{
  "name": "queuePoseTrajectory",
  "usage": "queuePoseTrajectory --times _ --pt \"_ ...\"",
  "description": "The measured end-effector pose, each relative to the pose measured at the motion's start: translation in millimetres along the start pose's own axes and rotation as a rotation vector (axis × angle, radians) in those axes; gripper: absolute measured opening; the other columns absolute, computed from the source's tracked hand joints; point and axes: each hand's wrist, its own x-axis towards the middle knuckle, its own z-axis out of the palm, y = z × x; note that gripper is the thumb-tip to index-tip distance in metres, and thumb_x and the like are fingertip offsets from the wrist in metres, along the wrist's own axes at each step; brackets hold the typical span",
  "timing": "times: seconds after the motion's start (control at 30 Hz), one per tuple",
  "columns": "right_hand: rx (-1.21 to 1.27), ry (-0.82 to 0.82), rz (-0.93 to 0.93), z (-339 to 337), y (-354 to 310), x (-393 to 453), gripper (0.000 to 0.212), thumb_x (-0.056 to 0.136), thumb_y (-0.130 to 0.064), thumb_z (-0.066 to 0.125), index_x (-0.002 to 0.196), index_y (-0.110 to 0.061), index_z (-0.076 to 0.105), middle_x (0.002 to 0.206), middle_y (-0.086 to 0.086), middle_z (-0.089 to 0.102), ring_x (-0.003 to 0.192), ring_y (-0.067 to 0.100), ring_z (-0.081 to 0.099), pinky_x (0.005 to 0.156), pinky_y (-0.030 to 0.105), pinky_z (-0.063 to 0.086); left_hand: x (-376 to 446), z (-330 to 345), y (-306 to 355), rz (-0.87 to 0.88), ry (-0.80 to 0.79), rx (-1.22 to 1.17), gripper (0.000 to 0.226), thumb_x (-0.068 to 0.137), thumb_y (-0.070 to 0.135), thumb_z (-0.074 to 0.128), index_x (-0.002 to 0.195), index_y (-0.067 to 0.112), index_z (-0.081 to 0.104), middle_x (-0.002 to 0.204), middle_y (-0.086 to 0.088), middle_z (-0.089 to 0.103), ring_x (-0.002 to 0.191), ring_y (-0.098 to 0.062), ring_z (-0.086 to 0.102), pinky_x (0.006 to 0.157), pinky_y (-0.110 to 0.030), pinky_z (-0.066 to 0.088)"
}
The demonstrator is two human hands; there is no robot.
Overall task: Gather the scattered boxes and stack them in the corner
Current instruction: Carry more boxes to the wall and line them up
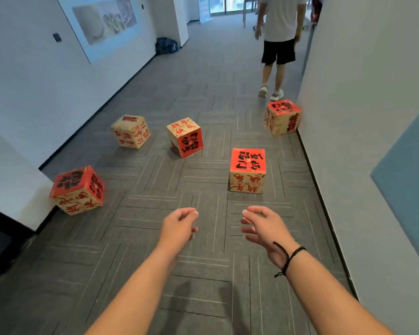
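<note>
Nearest, my left grip and right grip reach out over the carpet, fingers loosely curled, holding nothing. Just ahead of my right grip sits one box; another box lies left by the wall. Farther off, three more boxes lie scattered behind a walking person.

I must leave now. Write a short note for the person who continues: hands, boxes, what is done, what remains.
Left hand and right hand: both out front, loosely curled, holding nothing.
Five boxes lie apart on the carpet: left-wall box, far-left box, middle box, nearest box, right-wall box.
Done: nothing stacked.
Left: gather all five; the nearest box looks easiest first.
</note>
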Motion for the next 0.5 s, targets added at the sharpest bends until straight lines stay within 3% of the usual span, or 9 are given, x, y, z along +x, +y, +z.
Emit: queuePoseTrajectory --times 0.23,0.5 --pt "0.028 0.068 0.019 -28.3 -64.8 98.3 0.027 0.099 -0.022 0.067 0.124 -0.012 0.061 0.103 0.011 0.072 0.085 0.024 0.066 0.077 0.038 0.054 106.7 64.7 55.4 -0.027 -0.062 -0.004 0.014 0.103 0.023 0.062 0.114 0.02 0.07 0.109 0.0 0.071 0.087 -0.017 0.069 0.08 -0.034 0.057" --pt "-0.019 0.202 0.065 -53.9 -119.7 250.3 0.029 0.098 -0.024 0.069 0.124 -0.014 0.061 0.105 0.013 0.071 0.081 0.022 0.065 0.075 0.036 0.053 286.1 143.1 108.5 -0.075 -0.128 -0.008 0.013 0.103 0.023 0.061 0.114 0.019 0.067 0.109 0.002 0.069 0.09 -0.018 0.069 0.077 -0.034 0.055"
